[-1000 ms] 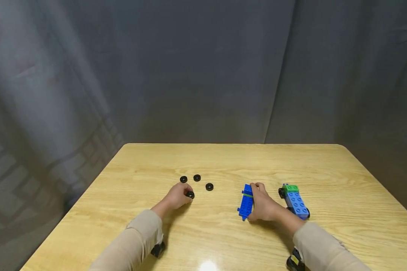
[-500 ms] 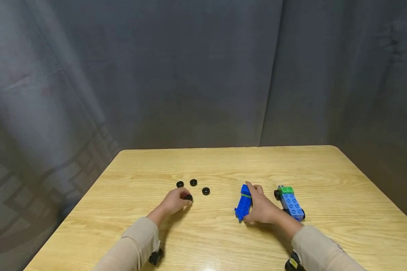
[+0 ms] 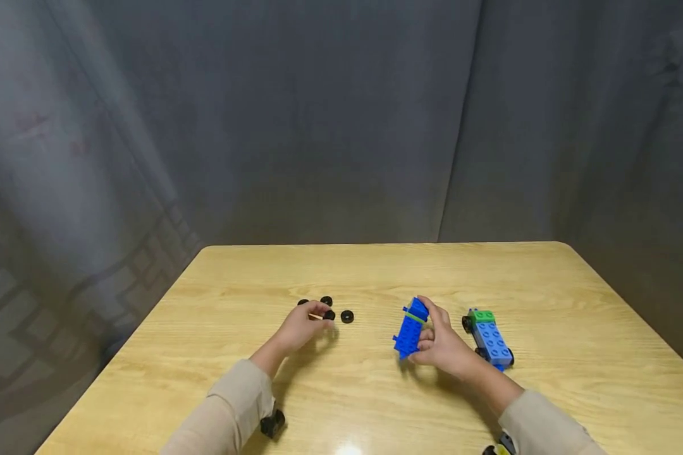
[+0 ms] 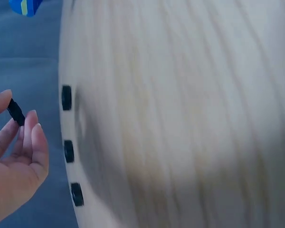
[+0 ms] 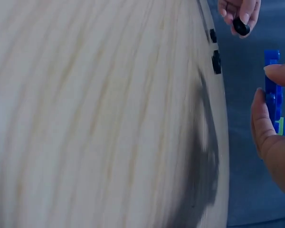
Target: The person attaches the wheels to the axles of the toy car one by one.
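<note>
left hand pinches a wheel, right hand holds the blue chassis

left hand point(image 3: 301, 330): lifted just above the counter point(image 3: 375, 392), grip pinching one small black wheel point(image 3: 329, 315) between thumb and fingertips. the left wrist view shows the same wheel point(image 4: 15, 112) edge-on between thumb tip and index tip, the other fingers loosely curled beside it.

right hand point(image 3: 441, 344): grip closed round a blue brick chassis point(image 3: 411, 328), thumb on one long side, fingers on the other. the chassis is raised off the counter and tilted, its far end higher, with a thin green strip across it near that end. in the right wrist view the chassis point(image 5: 272, 90) stands edge-on between thumb and fingertips, the green strip showing at the palm side.

loose wheels: three black wheels lie flat on the counter just beyond the left hand, one point(image 3: 347, 316) to its right, one point(image 3: 326, 301) farther back, one point(image 3: 303, 303) partly hidden behind the fingers. the left wrist view shows the three in a row near the counter edge.

rest: a finished toy car point(image 3: 489, 338) with a light blue body, green front brick and black wheels stands on the counter just right of the right hand, not touching it. beige sleeves cover both forearms. a grey curtain hangs behind the counter.
</note>
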Tool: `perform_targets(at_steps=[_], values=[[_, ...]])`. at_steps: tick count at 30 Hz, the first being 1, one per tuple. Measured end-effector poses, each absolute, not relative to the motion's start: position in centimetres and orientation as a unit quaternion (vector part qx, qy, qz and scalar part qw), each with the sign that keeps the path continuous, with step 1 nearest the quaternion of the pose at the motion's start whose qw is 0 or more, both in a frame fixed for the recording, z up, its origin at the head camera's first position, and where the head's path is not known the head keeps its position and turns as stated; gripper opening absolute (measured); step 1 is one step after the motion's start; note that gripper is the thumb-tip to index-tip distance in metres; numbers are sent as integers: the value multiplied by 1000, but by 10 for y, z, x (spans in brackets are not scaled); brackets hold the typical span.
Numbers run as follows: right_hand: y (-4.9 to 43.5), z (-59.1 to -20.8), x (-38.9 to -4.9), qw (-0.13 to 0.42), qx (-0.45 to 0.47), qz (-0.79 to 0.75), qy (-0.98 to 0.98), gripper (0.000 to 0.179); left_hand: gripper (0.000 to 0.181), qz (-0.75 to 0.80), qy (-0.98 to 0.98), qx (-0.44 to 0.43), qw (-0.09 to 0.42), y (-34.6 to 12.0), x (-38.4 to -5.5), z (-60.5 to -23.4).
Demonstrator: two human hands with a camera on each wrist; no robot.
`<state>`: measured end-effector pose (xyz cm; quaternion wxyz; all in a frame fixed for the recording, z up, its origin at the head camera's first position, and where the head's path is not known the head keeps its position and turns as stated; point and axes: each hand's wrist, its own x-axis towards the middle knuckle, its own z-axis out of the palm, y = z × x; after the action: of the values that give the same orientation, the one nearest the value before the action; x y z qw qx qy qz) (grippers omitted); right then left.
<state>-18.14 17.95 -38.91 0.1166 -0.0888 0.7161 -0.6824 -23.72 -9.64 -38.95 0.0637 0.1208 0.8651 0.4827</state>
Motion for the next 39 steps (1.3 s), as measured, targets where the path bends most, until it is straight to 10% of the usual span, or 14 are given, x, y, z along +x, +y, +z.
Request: perform_targets(at_steps=[39], values=[[178,-365,-144,88,-251,-686,677,101,34,709,648,174,217,-36,-215,-363]])
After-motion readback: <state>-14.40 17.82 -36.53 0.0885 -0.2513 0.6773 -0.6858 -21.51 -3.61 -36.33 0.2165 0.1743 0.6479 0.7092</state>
